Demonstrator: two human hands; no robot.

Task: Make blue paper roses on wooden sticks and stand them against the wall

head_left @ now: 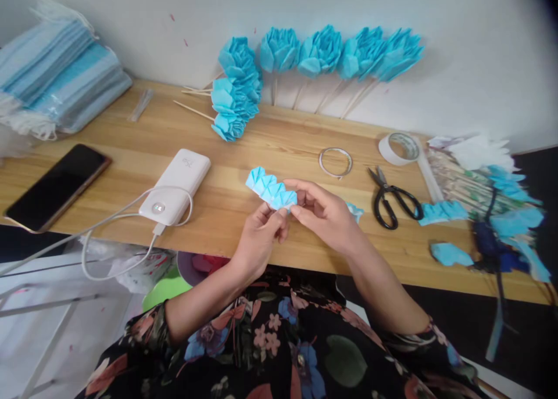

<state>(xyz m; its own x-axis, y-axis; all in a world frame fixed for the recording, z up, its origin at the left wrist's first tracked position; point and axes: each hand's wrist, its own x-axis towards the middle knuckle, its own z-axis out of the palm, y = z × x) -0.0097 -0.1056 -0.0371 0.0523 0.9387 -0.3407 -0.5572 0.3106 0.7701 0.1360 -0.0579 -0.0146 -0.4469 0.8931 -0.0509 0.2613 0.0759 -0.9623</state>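
A folded blue strip (267, 185) with a zigzag, pointed upper edge is held up over the wooden table's front. My left hand (261, 233) pinches its lower edge from below, thumb against the strip. My right hand (325, 213) closes its thumb and index finger on the strip's right end. Partly hidden behind the right hand lies another small blue piece (355, 211). To the right are black-handled scissors (387, 198), slightly apart at the blades, and a similar folded blue strip (442, 212) touching their handle.
Blue flowers on sticks (320, 50) lean on the wall; more flowers (235, 91) lie left of them. White tape (399, 148) and a thin ring (335, 162) are behind the scissors. A phone (58, 184), corded power bank (178, 184) and face masks (61, 74) occupy the left.
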